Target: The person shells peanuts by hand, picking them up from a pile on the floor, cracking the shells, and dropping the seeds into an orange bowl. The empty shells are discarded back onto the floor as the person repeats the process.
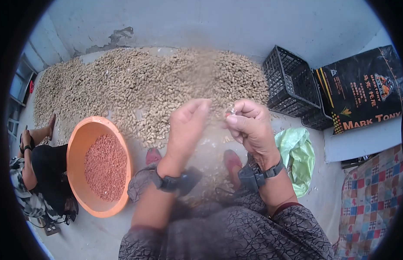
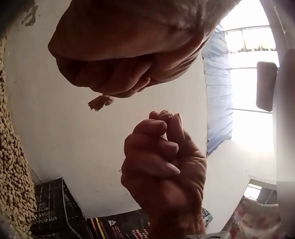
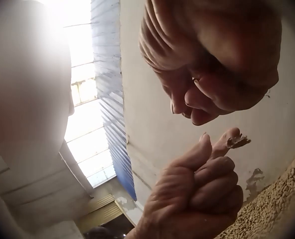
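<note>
Pinching a peanut (image 2: 166, 115) in right hand (image 1: 253, 130), with left hand (image 1: 186, 123) curled beside shell fragment (image 3: 238, 142); might drop it into far pile (image 1: 136, 82) through loose pinch.

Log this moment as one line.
right grip: pinches peanut | left grip: shell piece beside it, hold unclear | orange basin: holds red kernels | unshelled peanut heap: ahead

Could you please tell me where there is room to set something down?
Bare grey floor shows between the round orange plastic basin and the dark patterned sleeve, and between the crumpled green plastic bag and the multicoloured checked cloth. Along the wall it is crowded with tan unshelled peanuts and black plastic crates.
</note>
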A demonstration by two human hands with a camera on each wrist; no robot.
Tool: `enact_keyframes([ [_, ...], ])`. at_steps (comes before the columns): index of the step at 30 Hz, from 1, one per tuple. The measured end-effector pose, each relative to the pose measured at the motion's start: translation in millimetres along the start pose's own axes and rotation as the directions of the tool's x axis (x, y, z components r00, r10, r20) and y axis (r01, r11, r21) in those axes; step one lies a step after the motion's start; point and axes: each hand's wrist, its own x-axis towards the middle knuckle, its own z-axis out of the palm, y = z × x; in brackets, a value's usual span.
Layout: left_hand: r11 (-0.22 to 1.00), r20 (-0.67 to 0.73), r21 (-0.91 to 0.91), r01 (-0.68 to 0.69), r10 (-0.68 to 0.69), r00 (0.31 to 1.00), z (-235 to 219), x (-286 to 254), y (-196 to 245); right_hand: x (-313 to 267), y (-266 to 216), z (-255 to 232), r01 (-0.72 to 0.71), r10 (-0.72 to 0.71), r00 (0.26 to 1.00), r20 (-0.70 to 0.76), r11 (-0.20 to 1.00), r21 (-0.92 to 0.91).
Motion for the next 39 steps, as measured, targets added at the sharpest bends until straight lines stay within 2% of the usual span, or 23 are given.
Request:
enact_keyframes([
  [1,1.000,0.000,-0.001,-0.002,0.002,1.000,0,-1,3,0,0,-1,0.030,-0.036,0.999,-0.033,0.987,-0.158],
  [2,0.998,0.037,0.004,0.055,-0.056,0.998,-1,-2,7,0,1,-1,0.031,-0.037,0.999,-0.033,0.987,-0.158],
  [4,0.994,0.071,0.010,0.112,-0.113,0.991,-3,-4,11,1,5,2,0.223,-0.263,0.964,-0.041,0.881,-0.417],
  [5,0.979,0.133,-0.052,0.197,-0.189,0.973,-3,-4,12,1,7,4,0.222,-0.262,0.964,-0.039,0.882,-0.416],
  [6,0.953,0.199,-0.109,0.283,-0.259,0.945,-4,-5,13,0,10,5,0.301,-0.351,0.936,-0.005,0.810,-0.504],
  [7,0.953,0.198,-0.109,0.284,-0.259,0.945,-4,-5,12,0,11,6,0.372,-0.434,0.900,0.038,0.722,-0.583],
  [9,0.981,0.302,-0.036,0.191,-0.172,0.938,-4,-5,10,-2,11,7,0.375,-0.424,0.904,0.058,0.718,-0.586],
  [10,0.981,0.302,-0.036,0.192,-0.172,0.938,-5,-5,10,-2,11,8,0.379,-0.415,0.906,0.079,0.714,-0.589],
  [14,0.939,0.363,-0.218,0.266,-0.175,0.915,-9,-5,6,0,12,5,0.376,-0.406,0.910,0.082,0.728,-0.573],
  [15,0.910,0.368,-0.304,0.283,-0.162,0.916,-8,-5,3,1,12,4,0.362,-0.393,0.918,0.057,0.767,-0.530],
  [16,0.912,0.365,-0.305,0.276,-0.156,0.918,-7,-6,1,2,12,4,0.345,-0.377,0.926,0.033,0.804,-0.485],
  [18,0.816,0.433,-0.471,0.334,-0.116,0.894,-4,-8,-3,4,10,4,0.316,-0.343,0.939,0.020,0.840,-0.441],
  [19,0.815,0.433,-0.473,0.334,-0.115,0.894,-4,-8,-3,3,9,4,0.280,-0.303,0.953,0.003,0.875,-0.395],
  [23,0.817,0.430,-0.470,0.334,-0.119,0.895,-2,-9,-4,0,4,8,0.274,-0.298,0.954,0.006,0.867,-0.417],
  [25,0.811,0.418,-0.477,0.339,-0.130,0.899,-2,-8,-6,-2,3,8,0.365,-0.408,0.912,0.038,0.768,-0.526],
  [26,0.816,0.402,-0.471,0.336,-0.141,0.905,-2,-7,-8,-5,0,10,0.363,-0.404,0.914,0.041,0.769,-0.527],
  [28,0.817,0.380,-0.470,0.333,-0.153,0.912,-2,-8,-7,-10,-7,16,0.452,-0.482,0.867,0.125,0.656,-0.604],
  [29,0.798,0.359,-0.478,0.366,-0.203,0.911,-1,-9,-3,-8,-5,15,0.451,-0.478,0.869,0.128,0.657,-0.604],
  [31,0.776,0.337,-0.487,0.402,-0.258,0.905,-1,-10,-4,-3,3,12,0.539,-0.561,0.793,0.238,0.463,-0.704],
  [32,0.773,0.325,-0.490,0.402,-0.266,0.907,-1,-8,-7,-4,1,11,0.536,-0.558,0.795,0.236,0.465,-0.705],
  [34,0.770,0.310,-0.499,0.398,-0.271,0.911,-1,-6,-8,-6,-5,12,0.561,-0.607,0.738,0.295,0.309,-0.768],
  [36,0.769,0.258,-0.500,0.397,-0.305,0.917,3,-6,-4,0,2,7,0.563,-0.584,0.751,0.309,0.322,-0.761],
  [39,0.756,0.276,-0.513,0.406,-0.302,0.912,6,-6,-3,-3,0,7,0.564,-0.585,0.748,0.314,0.312,-0.764],
])
